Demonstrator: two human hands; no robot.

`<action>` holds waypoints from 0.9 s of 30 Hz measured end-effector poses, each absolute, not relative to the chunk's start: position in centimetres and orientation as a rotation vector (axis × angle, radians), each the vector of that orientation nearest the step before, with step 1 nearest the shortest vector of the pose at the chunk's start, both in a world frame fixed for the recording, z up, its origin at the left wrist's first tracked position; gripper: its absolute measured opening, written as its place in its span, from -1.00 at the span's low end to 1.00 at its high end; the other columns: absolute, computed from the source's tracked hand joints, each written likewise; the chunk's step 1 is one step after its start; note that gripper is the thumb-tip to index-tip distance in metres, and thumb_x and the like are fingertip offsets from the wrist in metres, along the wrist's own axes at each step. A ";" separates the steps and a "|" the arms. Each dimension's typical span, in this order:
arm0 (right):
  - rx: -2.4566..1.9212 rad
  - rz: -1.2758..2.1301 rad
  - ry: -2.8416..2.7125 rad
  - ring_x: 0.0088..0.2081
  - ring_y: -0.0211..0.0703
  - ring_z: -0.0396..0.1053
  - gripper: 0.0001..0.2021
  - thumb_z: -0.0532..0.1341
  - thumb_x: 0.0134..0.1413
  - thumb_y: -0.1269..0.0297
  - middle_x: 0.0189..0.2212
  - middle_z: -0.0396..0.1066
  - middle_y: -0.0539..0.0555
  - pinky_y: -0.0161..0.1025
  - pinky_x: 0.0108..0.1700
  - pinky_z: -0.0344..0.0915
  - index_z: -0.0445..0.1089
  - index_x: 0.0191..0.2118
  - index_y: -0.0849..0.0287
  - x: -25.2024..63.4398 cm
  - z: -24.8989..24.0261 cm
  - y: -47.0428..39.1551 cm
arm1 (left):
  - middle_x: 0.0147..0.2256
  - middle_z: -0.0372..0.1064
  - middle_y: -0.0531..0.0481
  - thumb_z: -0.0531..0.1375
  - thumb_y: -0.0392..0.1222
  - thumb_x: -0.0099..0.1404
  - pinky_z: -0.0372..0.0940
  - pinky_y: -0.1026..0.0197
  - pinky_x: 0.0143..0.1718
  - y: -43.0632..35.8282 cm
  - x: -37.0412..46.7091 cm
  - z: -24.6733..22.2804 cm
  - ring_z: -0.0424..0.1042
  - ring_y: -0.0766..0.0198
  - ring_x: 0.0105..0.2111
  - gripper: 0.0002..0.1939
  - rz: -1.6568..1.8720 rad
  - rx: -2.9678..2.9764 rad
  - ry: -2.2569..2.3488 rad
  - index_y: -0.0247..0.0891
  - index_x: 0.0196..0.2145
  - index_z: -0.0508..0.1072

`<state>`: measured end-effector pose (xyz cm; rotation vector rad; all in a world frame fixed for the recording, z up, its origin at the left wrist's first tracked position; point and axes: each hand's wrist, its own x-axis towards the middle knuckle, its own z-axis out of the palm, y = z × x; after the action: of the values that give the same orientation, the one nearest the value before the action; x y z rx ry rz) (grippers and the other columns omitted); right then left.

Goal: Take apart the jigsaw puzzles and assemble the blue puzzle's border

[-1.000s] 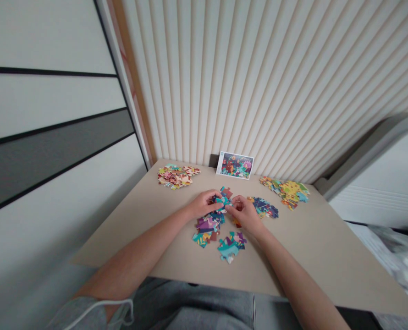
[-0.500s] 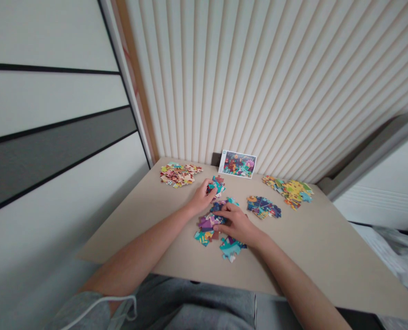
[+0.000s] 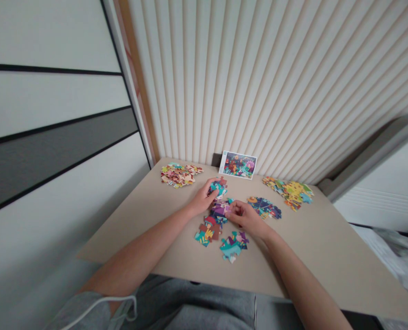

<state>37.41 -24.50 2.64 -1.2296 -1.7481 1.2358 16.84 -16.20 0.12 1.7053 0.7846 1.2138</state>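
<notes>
Up and to the right the purple piece [image 3: 221,208] has shifted since half a second ago, along with my right hand [image 3: 245,217], and the brown pieces [image 3: 208,232] it partly covered now lie bare. I seem to take it by its right edge so that its picture stays in view; thumb and fingertips pinch that edge, the other fingers curled. It overlaps dark pieces below, and whether it is clear of them I cannot tell

My left hand [image 3: 203,197] stays near where it was, thumb in front of the teal piece [image 3: 219,189] and fingers mostly behind, pinching it with the printed side up, probably so I can compare the two. A brown tab juts beyond it; joined or merely stacked, I can't say

Both forearms slant inward over the table [image 3: 156,243], wrists low, hands just apart. The card [image 3: 238,165] leans upright at the back, likely for easy glances. The pink pile [image 3: 179,175], yellow pile [image 3: 291,190] and dark pile [image 3: 264,207] sit apart, apparently sorted by colour; the teal cluster [image 3: 230,246] lies nearest me
</notes>
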 end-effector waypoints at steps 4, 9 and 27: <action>-1.222 1.186 -1.633 -0.59 -0.34 0.08 -0.55 0.28 0.09 -0.18 -0.57 0.20 -0.14 -0.36 -0.57 0.02 0.31 -0.19 0.14 37.6 2.6 -24.0 | -0.13 0.47 -0.05 0.07 0.07 0.44 0.36 0.23 -0.23 -16.5 16.7 0.2 0.45 0.23 -0.29 -0.65 1.085 1.724 0.720 -0.18 -0.04 0.47; -1.230 1.002 -1.555 -0.57 -0.32 0.10 -0.55 0.30 0.08 -0.17 -0.58 0.22 -0.13 -0.33 -0.53 0.05 0.32 -0.21 0.14 37.8 2.6 -23.6 | -0.22 0.46 -0.03 0.26 0.05 0.30 0.34 0.28 -0.32 -16.8 16.7 0.2 0.44 0.27 -0.36 -0.60 1.052 1.682 0.661 -0.19 0.00 0.42; -1.209 0.878 -1.464 -0.32 -0.10 0.45 -0.45 0.27 0.13 -0.05 -0.33 0.45 0.06 -0.18 -0.26 0.40 0.32 0.16 0.13 38.7 2.2 -22.8 | -0.24 0.38 0.02 0.07 0.11 0.42 0.30 0.33 -0.55 -15.8 17.0 -0.7 0.34 0.38 -0.51 -0.68 1.126 1.517 0.746 -0.15 -0.07 0.37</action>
<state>38.72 -22.84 2.16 -1.2087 -1.4637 0.8783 17.04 -15.84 -0.67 1.5166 0.7457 1.1260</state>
